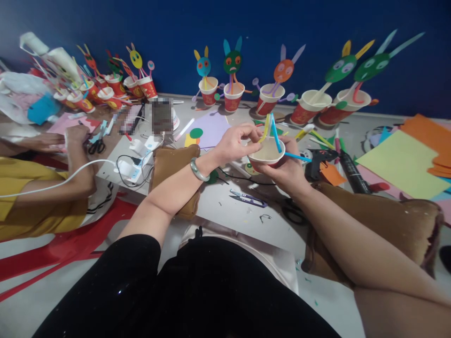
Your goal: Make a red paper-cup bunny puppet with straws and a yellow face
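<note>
My right hand (291, 171) is wrapped round a red-and-white paper cup (267, 157), held tilted above the table with its mouth towards me. A yellow strip (267, 129) and a bent blue strip (275, 134), both like pipe cleaners, stand up from the cup. Another blue strip (298, 157) sticks out from its right side. My left hand (239, 141) is closed at the cup's left rim, with thumb and fingers pinched on the lower end of the yellow strip. The fingertips partly hide that end. Thread snips (248, 198) lie on the table below the cup.
Finished cup figures, such as one with an orange head (283, 70), line the blue wall. To the right are a black glue gun (317, 162) and coloured paper (401, 162). Power strips (132, 169) with cables lie left. Another person's hand (76, 134) works at far left.
</note>
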{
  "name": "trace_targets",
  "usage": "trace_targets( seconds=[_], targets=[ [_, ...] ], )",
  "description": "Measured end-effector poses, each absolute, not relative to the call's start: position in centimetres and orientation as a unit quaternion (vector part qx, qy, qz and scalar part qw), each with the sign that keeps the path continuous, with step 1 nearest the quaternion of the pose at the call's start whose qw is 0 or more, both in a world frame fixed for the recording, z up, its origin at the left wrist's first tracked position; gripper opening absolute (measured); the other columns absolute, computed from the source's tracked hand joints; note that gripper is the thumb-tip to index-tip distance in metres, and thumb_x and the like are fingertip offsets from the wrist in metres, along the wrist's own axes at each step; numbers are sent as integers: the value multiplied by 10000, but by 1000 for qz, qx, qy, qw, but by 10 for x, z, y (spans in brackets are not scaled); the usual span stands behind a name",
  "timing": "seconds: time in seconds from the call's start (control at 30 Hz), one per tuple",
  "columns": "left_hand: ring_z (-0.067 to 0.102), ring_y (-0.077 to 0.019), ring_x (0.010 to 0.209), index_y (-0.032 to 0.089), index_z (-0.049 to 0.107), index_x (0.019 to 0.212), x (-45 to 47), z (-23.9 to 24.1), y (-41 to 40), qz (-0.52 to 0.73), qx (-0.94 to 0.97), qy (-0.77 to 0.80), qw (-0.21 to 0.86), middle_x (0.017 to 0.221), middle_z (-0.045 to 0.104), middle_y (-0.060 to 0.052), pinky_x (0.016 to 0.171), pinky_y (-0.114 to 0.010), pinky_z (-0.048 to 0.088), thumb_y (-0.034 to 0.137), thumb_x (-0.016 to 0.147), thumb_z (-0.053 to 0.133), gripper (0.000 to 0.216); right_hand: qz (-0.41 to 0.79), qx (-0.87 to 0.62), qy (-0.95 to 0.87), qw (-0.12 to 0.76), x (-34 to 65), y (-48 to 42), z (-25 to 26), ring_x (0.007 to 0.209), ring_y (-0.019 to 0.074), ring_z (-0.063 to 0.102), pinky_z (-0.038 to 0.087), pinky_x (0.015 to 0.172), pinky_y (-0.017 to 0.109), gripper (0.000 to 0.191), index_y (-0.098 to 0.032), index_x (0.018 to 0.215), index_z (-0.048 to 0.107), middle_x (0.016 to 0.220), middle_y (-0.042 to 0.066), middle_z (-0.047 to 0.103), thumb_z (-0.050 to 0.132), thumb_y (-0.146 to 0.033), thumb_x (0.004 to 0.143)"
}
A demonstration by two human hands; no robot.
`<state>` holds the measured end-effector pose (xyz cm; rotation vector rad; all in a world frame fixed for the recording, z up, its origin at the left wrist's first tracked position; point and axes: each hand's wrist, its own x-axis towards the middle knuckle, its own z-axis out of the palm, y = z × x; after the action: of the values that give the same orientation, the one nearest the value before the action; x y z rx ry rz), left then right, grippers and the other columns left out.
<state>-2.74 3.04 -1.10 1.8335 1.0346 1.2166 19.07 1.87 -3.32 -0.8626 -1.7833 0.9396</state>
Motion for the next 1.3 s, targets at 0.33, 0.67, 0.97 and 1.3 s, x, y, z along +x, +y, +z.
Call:
trace_targets(
  seconds=[0.33, 0.67, 0.97, 1.3],
  targets=[
    [765, -244, 1085, 226, 783, 966, -23, 0, 19, 496, 703, 360, 360, 1074, 837, -51, 1061, -447, 617, 872, 869, 818, 653, 393, -347, -746, 411, 191, 16, -38, 1172, 387, 752, 662, 1059, 583, 732, -305, 1208, 662, 1202, 97, 753, 1035, -620, 663],
    [737, -263, 1097, 243, 764, 998, -23, 7, 17, 465, 726, 334, 381, 1092, 830, -71, 1132, -518, 585, 909, 905, 746, 673, 401, -361, -730, 419, 194, 18, -38, 1142, 388, 751, 662, 1047, 600, 805, -311, 1155, 670, 1143, 88, 752, 1070, -709, 580],
    [755, -239, 1011, 267, 788, 1002, -29, 3, 21, 456, 752, 287, 380, 1026, 781, -38, 1031, -493, 610, 885, 902, 774, 625, 443, -334, -735, 391, 193, 18, -42, 1036, 353, 733, 655, 942, 579, 736, -321, 1175, 645, 1167, 77, 760, 1028, -647, 638],
    [746, -267, 1205, 226, 742, 1180, -31, -6, 34, 483, 712, 303, 409, 1264, 813, -112, 1150, -443, 603, 808, 848, 893, 687, 424, -347, -716, 433, 196, 20, -31, 1142, 354, 750, 637, 1075, 537, 623, -328, 1208, 688, 1091, 47, 792, 1009, -596, 745]
  ],
)
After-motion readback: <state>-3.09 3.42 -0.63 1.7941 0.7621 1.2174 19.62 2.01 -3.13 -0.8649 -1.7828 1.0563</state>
